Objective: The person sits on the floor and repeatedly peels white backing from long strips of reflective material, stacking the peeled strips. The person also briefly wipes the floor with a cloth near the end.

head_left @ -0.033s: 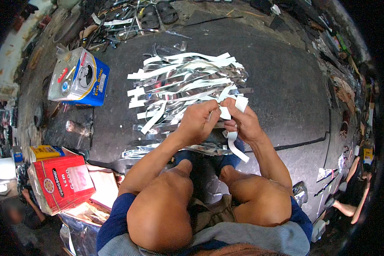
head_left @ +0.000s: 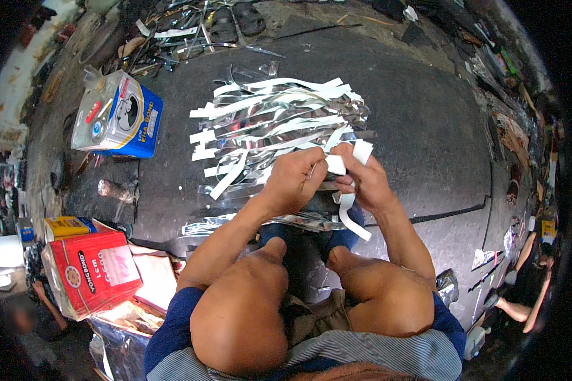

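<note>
My left hand (head_left: 297, 178) is closed, its thumb and fingers pinching one part of a white strip. Beside it, my right hand (head_left: 367, 181) grips the same material; a flat white end sticks up past the fingers, and a white strip (head_left: 349, 219) hangs curled below them. A short white stretch shows between both hands, which are close together. Whether it is one strip or two, I cannot tell. Beyond my hands lies a loose pile of white and shiny silver-dark strips (head_left: 276, 130), mostly running left to right. My hands partly cover its near right corner.
A blue and white metal can (head_left: 147, 124) stands at left, near a small clear jar (head_left: 115, 189). Nearer, a red box (head_left: 94, 270) sits on a carton. Tangled strip scraps (head_left: 194, 38) lie at the far left. Another person's limbs (head_left: 521, 308) show at right.
The white end above my right hand has shifted slightly right and up, and the white stretch between my hands has turned a little. Both hands keep their grip.
</note>
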Motion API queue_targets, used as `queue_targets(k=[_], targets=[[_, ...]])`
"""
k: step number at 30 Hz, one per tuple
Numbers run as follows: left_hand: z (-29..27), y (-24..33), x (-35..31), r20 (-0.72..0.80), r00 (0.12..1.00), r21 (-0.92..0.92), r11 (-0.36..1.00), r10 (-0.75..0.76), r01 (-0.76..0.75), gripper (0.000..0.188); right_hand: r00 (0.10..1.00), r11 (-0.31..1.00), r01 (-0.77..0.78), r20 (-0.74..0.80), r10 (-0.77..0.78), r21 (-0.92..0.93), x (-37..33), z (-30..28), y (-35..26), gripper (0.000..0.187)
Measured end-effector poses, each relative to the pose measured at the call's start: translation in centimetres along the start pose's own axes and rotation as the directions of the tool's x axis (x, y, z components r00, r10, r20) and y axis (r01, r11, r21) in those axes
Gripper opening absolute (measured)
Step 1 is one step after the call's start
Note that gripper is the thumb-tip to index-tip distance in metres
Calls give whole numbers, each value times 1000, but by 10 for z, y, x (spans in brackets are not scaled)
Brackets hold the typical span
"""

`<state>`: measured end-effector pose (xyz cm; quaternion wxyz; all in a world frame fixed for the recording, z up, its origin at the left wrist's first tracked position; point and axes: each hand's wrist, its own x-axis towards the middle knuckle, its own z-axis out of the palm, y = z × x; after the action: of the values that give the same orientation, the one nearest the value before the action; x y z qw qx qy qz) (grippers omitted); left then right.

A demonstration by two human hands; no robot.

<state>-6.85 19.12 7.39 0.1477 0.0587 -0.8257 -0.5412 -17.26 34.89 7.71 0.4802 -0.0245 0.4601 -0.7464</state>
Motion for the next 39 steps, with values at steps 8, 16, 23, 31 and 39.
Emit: queue_targets(k=[8, 16, 23, 31, 39], targets=[[-99, -25, 3, -404, 876, -315, 939, -265, 139, 28, 833, 898, 383, -341, -437, -214, -5, -93, -75, 24], [5, 13, 4, 107, 986, -273, 950, -129, 154, 31, 963, 851, 213, 250, -100, -481, -20, 31, -26, 21], [-4, 31, 4, 141, 985, -450, 879, -103, 156, 33, 948, 971, 129, 312, -60, -204, -22, 25, -27, 25], [-101, -21, -20, -83, 944, -866, 492, -318, 90, 31, 861, 720, 494, -387, -329, 487, -3, -89, -88, 26], [-285, -153, -101, -613, 527, -790, 479, -589, -383, 26, 374, 578, 803, -876, -305, 142, -70, -417, -141, 18]])
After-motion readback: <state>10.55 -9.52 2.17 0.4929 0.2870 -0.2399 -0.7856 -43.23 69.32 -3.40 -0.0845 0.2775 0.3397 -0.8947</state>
